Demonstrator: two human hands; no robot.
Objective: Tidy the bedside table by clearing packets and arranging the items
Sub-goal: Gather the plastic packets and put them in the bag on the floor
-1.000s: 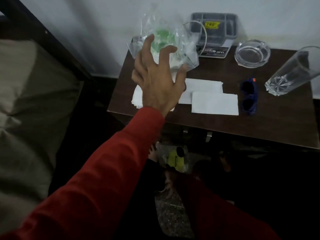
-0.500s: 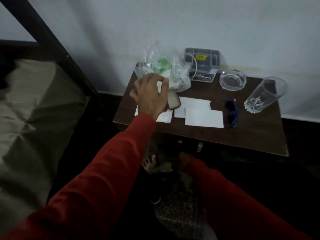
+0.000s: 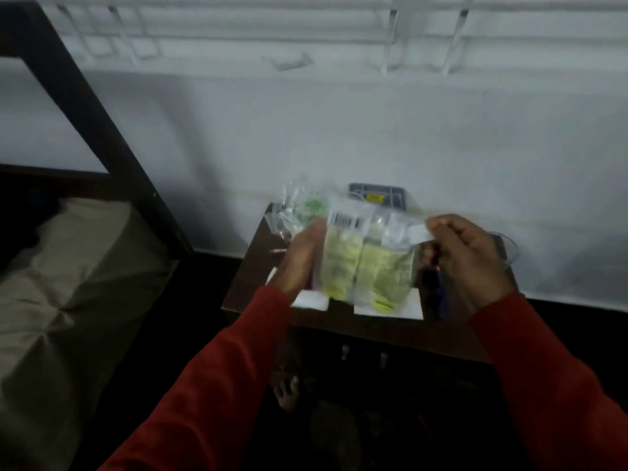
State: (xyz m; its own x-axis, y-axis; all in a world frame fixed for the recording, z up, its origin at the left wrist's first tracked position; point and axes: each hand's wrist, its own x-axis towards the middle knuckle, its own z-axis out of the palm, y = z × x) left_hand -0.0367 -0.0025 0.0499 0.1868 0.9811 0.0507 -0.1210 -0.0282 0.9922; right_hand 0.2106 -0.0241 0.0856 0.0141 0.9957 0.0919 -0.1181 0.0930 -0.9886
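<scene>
Packet-clearing step: both hands hold a clear packet (image 3: 367, 263) with yellow-green contents up above the bedside table (image 3: 251, 283). Left hand (image 3: 299, 260) grips its left edge, right hand (image 3: 465, 260) pinches the top right corner. Next move likely: carry it off the table; another packet (image 3: 299, 212) remains behind.

Centre frame: left hand (image 3: 300, 258) and right hand (image 3: 465, 258) hold a clear packet (image 3: 367, 263) (yellow-green contents, barcode label) up over the bedside table (image 3: 248, 283). White napkins (image 3: 387, 309) lie beneath, another packet (image 3: 299, 209) behind. Bed (image 3: 68, 273) at left.
</scene>
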